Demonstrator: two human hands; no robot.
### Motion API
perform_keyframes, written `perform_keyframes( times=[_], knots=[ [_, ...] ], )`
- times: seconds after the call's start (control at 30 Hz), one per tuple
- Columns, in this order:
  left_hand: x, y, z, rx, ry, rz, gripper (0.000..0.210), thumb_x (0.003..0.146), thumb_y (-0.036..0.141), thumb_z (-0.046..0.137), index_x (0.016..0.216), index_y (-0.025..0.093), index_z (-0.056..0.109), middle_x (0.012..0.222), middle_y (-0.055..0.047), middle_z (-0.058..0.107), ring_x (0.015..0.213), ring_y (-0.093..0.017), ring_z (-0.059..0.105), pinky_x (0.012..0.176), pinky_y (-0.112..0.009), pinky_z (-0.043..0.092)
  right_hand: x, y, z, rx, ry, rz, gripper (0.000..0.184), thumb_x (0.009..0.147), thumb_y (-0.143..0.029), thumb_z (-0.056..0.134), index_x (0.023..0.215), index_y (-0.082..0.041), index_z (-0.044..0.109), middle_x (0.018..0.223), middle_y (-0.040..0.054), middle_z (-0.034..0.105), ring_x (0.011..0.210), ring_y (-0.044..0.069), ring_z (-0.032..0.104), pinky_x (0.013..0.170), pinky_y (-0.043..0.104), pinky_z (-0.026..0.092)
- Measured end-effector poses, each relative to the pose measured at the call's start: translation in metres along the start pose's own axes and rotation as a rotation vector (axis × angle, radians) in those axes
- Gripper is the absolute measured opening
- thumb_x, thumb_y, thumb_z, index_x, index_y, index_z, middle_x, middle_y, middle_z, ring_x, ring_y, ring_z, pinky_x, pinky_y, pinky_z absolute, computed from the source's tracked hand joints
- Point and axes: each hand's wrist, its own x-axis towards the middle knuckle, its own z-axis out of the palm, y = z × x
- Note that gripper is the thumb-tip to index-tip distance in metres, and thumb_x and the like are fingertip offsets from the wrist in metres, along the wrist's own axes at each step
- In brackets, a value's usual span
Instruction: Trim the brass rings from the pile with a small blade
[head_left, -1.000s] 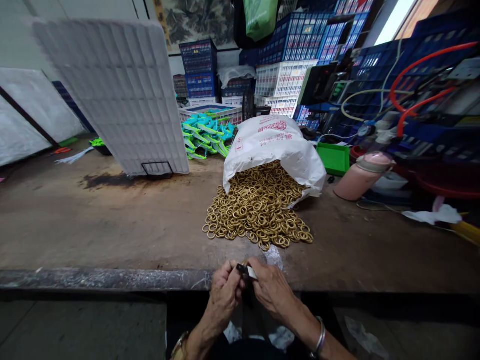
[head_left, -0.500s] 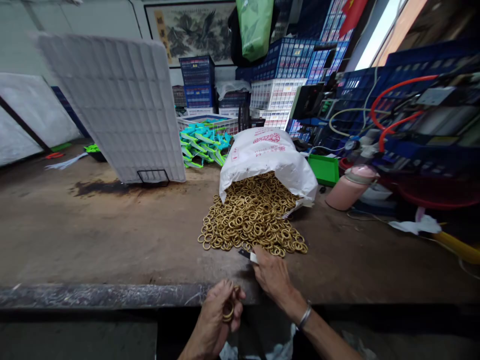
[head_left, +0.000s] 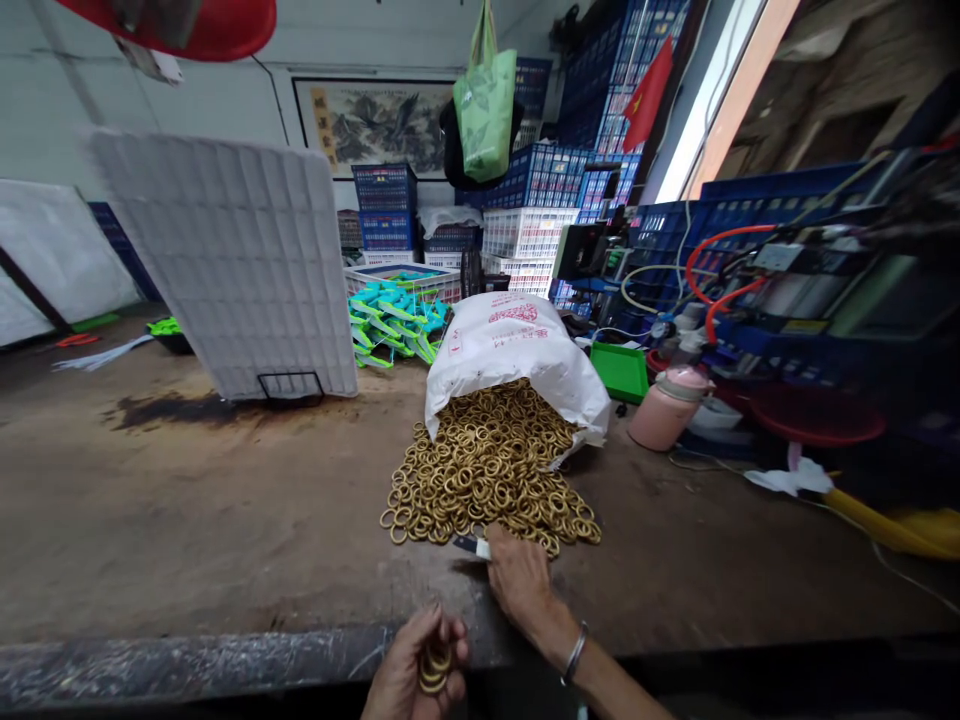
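Gold-coloured rings (head_left: pixel 484 485) spill in a heap from the mouth of a white woven sack (head_left: pixel 510 345) lying on its side on the brown table (head_left: pixel 225 530). My left hand (head_left: pixel 420 660) is at the table's front edge, its fingers curled around a few of the rings. Close to the front of the heap, my right hand (head_left: pixel 521 585) grips a small flat blade-like tool (head_left: pixel 471 546), dark at the tip and white by the fingers. The part of the tool inside the hand is hidden. Its fingertips are against the lowest rings.
A tall white padded panel (head_left: pixel 232 270) stands in a black wire holder at left. Behind are turquoise and green plastic pieces (head_left: pixel 394 320) and stacked crates (head_left: pixel 386 205). To the right sit a green tray (head_left: pixel 619 372), a pink bottle (head_left: pixel 667 410) and a machine with orange hoses (head_left: pixel 697 265).
The camera view has tilted up, so everything sits lower in it. My left hand has lowered slightly, still curled around rings; my right hand keeps the tool at the heap's front edge.
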Motion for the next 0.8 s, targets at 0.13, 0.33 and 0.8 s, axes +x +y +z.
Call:
perform_keyframes(
  times=[0.13,0.33,0.8],
  knots=[
    [0.002,0.002,0.006,0.178,-0.026,0.174,0.031,0.062,0.037,0.071,0.067,0.016,0.049,0.057,0.004,0.052,0.045,-0.006,0.047,0.035,-0.014,0.03,-0.002,0.002,-0.003,0.238,0.027,-0.001,0.012,0.074,-0.012,0.042,0.08,-0.017,0.05,0.069,0.0029,0.058,0.063,0.014,0.052,0.057,0.025,0.027],
    [0.012,0.012,0.01,0.569,0.089,0.366,0.035,0.069,0.051,0.058,0.077,0.019,0.047,0.048,0.009,0.043,0.034,-0.004,0.033,0.031,-0.013,0.022,-0.01,-0.001,-0.014,1.19,-0.332,0.175,0.013,0.075,-0.03,0.04,0.066,-0.021,0.038,0.05,-0.0093,0.031,0.042,0.006,0.025,0.042,0.02,0.02],
    [0.0,0.014,0.016,0.853,-0.124,0.684,0.021,0.075,0.027,0.056,0.089,0.017,0.067,0.091,-0.007,0.066,0.089,-0.019,0.058,0.081,-0.027,0.043,-0.024,-0.004,-0.021,1.731,-0.878,0.28,0.019,0.067,-0.028,0.054,0.072,-0.021,0.037,0.043,-0.0138,0.031,0.031,0.001,0.016,0.034,0.016,0.012]
  ],
)
